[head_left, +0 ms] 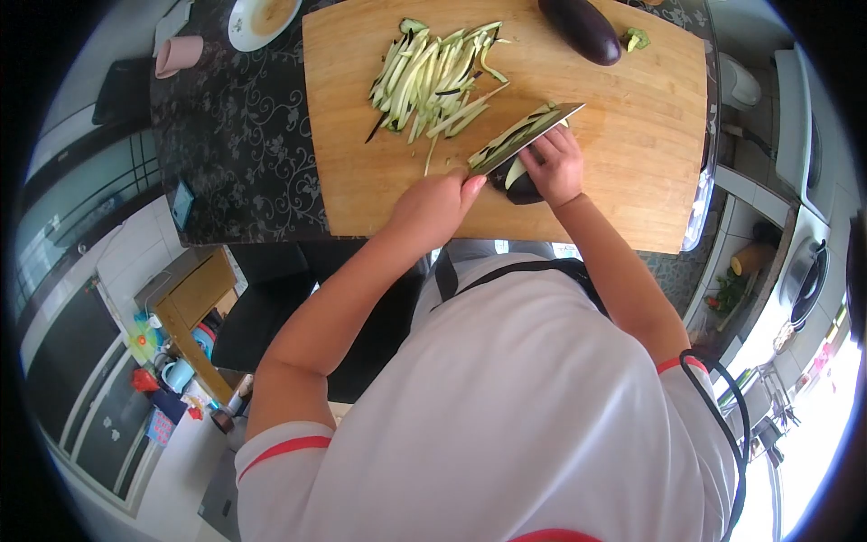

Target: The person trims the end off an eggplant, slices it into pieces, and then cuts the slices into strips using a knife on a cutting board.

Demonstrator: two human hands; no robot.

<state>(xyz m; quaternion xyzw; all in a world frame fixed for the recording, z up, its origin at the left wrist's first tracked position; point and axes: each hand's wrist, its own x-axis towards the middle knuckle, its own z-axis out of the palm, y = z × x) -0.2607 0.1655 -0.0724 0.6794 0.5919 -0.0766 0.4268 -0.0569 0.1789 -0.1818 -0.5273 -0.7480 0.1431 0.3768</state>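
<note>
My left hand (430, 210) is closed around the handle of a kitchen knife (533, 134). The blade slants up to the right over the wooden cutting board (623, 172). My right hand (556, 168) rests with bent fingers on a cut eggplant piece (524, 188), right beside the blade. Cut strips lie along the blade's far side. Farther up the board is a loose pile of eggplant strips (424, 77), pale with dark skin edges. A whole eggplant (581, 29) lies at the board's far edge, with a cut-off green stem end (636, 39) near it.
The board sits on a dark patterned table (244, 135). Left of it are a white plate (262, 23) with brownish residue, a pink cup (179, 56) on its side and a phone (182, 205) at the edge. A black chair (257, 312) stands below the table.
</note>
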